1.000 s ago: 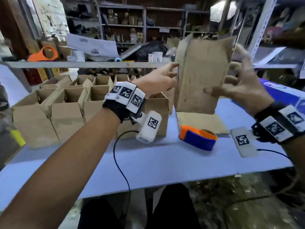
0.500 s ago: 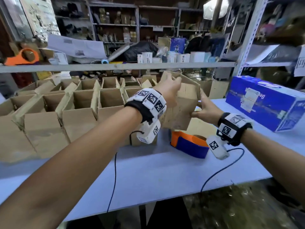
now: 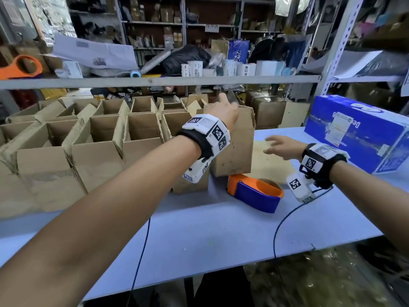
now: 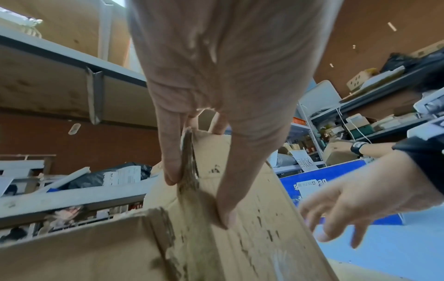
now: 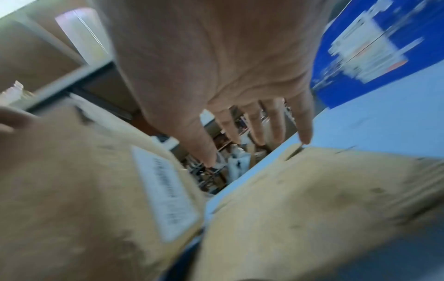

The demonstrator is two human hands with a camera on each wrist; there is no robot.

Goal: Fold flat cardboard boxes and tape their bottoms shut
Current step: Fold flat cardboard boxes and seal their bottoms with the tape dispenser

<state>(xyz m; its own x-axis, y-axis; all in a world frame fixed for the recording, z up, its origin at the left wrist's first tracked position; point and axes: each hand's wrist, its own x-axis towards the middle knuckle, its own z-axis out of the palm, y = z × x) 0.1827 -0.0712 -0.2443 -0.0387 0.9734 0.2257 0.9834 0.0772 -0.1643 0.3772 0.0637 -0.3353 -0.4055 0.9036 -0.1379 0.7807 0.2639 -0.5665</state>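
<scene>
A folded brown cardboard box (image 3: 234, 149) stands upright on the table beside the rows of finished boxes (image 3: 93, 140). My left hand (image 3: 223, 106) pinches its top flap; in the left wrist view the flap edge (image 4: 190, 167) sits between thumb and fingers of the left hand (image 4: 197, 199). My right hand (image 3: 275, 145) hovers with spread fingers over a stack of flat cardboard (image 3: 273, 167), holding nothing. The right wrist view shows the right hand (image 5: 257, 150) above the flat cardboard (image 5: 312, 199). An orange and blue tape dispenser (image 3: 254, 193) lies in front of the box.
A large blue carton (image 3: 358, 131) lies at the right on the pale blue table (image 3: 221, 235). A grey shelf rail (image 3: 155, 80) crosses above the boxes, with clutter on it. Cables (image 3: 278, 227) trail from both wrist units over the table.
The box, held up in both hands a second ago, has come down beside the other boxes. My right hand has let go of it and moved right over the flat cardboard.
</scene>
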